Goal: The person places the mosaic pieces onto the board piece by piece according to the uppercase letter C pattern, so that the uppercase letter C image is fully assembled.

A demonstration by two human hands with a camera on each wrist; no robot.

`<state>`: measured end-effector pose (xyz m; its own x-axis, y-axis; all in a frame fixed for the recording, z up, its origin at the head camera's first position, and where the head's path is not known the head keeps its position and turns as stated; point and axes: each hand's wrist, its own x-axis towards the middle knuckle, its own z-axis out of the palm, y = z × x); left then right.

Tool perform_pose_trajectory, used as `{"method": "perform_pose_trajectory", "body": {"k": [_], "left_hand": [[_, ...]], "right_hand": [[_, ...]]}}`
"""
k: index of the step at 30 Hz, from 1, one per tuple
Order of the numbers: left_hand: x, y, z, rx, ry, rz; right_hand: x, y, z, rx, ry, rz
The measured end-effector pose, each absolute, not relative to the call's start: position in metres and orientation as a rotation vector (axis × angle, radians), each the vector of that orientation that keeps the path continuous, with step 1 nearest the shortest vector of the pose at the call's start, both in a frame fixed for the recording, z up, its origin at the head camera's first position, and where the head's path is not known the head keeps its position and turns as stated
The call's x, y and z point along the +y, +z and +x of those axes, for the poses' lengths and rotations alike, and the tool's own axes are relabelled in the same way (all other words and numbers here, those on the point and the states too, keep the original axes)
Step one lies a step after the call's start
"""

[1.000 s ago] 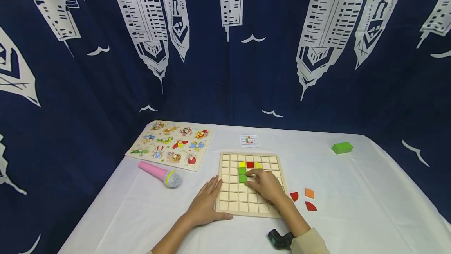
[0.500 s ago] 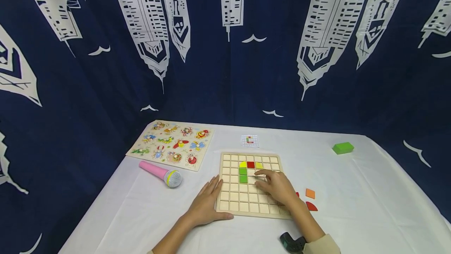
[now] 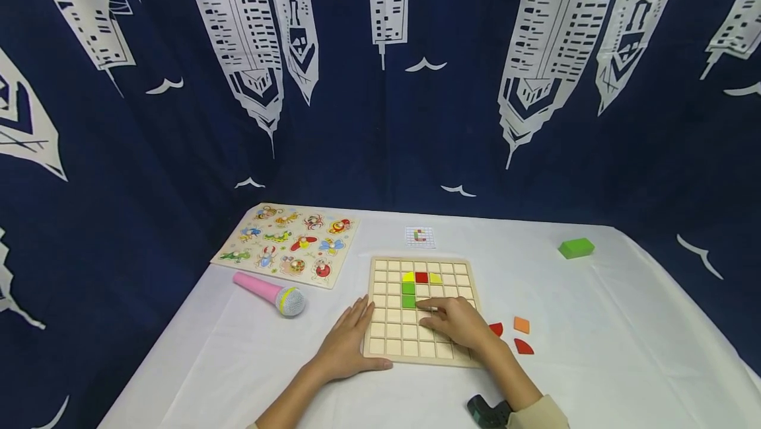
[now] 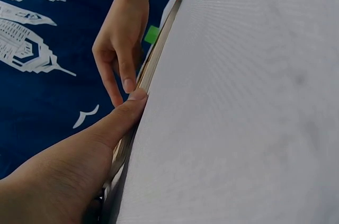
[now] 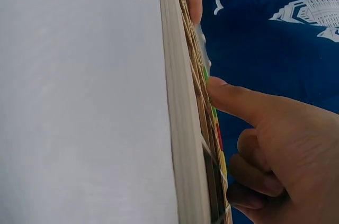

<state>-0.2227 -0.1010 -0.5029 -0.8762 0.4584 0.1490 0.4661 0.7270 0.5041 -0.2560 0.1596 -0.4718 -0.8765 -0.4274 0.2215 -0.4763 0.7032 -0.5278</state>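
A wooden grid board [image 3: 392, 348] lies on the white table. Set in its squares are two green tiles [image 3: 408, 295], a red tile [image 3: 421, 277] and two yellow pieces [image 3: 436, 279]. My left hand [image 3: 345, 343] rests along the board's left edge, fingers straight, thumb by the near left corner. Over the middle of the board is my right hand [image 3: 458, 322], its index fingertip right at the lower green tile's right side. The thumb is a little apart from it, and nothing shows between them. Other right-hand fingers curl inward in the right wrist view.
Right of the board lie an orange square [image 3: 521, 325] and two red quarter-round pieces [image 3: 524, 347]. Farther off stands a green block [image 3: 576, 248]. A pattern card [image 3: 420, 238] lies behind the board. At left are an insect puzzle [image 3: 285, 244] and a pink microphone [image 3: 258, 286].
My right hand moves right, off the green tiles, then back left and nearer to me, its index fingertip beside the lower one. The left hand stays put.
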Motion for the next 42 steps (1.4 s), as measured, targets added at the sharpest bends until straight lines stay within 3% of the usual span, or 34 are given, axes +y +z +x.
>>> {"method": "perform_pose_trajectory", "body": {"k": [21,42], "left_hand": [[-0.102,-0.502,-0.221,-2.916,-0.871,-0.759],[-0.099,-0.503,-0.222,-2.902,-0.864,-0.783]], "right_hand": [[0.25,-0.459,-0.216,-2.834,0.765,0.333],[0.269,-0.469,-0.214,-2.848,0.678,0.284]]}}
